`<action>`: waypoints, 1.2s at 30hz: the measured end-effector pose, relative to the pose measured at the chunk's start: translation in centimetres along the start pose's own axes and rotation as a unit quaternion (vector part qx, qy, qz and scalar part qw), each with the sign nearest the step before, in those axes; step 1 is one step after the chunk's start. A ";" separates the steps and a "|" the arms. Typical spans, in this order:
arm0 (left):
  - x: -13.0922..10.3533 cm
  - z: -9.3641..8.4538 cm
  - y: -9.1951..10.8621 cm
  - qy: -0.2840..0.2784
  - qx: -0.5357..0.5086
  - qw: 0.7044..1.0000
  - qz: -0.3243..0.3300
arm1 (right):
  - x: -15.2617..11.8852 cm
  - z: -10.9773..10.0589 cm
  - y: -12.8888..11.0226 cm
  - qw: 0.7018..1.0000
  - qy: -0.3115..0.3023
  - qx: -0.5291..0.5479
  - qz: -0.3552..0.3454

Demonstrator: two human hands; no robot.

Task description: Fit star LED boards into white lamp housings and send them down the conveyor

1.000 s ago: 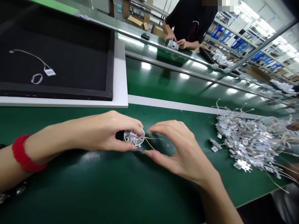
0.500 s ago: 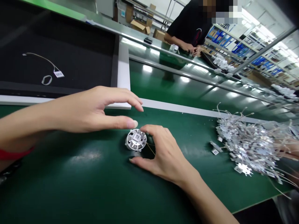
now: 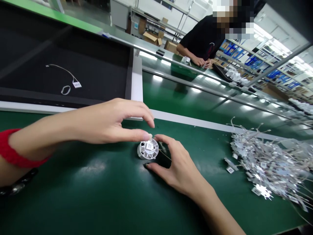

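A round white spoked housing [image 3: 144, 155], with a square white label in its middle, rests on the green bench mat. Thin wires lead from its right side toward my right hand [image 3: 181, 163]. That hand is open around the housing's right side: the index fingertip is at the upper rim and the thumb lies apart below. My left hand [image 3: 117, 122] hovers above and to the left with thumb and fingers apart. Its thumb tip overlaps the housing's top edge; whether it touches cannot be told.
On the right lies a tangled heap of silvery star-shaped plates with wires [image 3: 271, 163], a loose labelled piece [image 3: 230, 165] beside it. A black-lined tray [image 3: 102, 71] at left holds a labelled wire [image 3: 76, 84] and a pale ring [image 3: 65, 90]. A co-worker [image 3: 202, 42] handles something across the bench.
The view has shifted, so most things sit lower and farther right. My left thumb has come closer over the housing's top edge. My right hand keeps much the same pose.
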State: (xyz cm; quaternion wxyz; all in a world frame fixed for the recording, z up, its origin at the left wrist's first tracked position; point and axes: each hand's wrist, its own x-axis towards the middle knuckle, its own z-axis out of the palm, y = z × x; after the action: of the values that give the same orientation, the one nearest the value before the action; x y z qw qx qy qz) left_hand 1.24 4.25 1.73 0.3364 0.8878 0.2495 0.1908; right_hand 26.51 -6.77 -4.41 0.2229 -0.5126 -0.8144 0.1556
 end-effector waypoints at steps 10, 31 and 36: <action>-0.5 1.6 0.5 -0.186 0.127 0.958 -0.178 | -0.2 -0.1 -0.1 1.000 -0.012 0.019 0.018; -0.9 -1.0 1.4 -0.050 0.098 0.978 -0.177 | 4.5 -4.0 8.2 0.916 0.219 0.264 0.206; -1.1 -1.3 1.3 -0.018 0.086 0.984 -0.157 | 12.0 -5.5 11.9 0.919 0.201 0.240 0.238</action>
State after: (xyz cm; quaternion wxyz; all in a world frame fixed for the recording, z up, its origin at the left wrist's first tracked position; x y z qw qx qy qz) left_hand 0.11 3.45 3.41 0.2894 0.8663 0.3953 0.0975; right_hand 34.02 9.32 -3.02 0.4545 -0.6429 -0.5446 0.2890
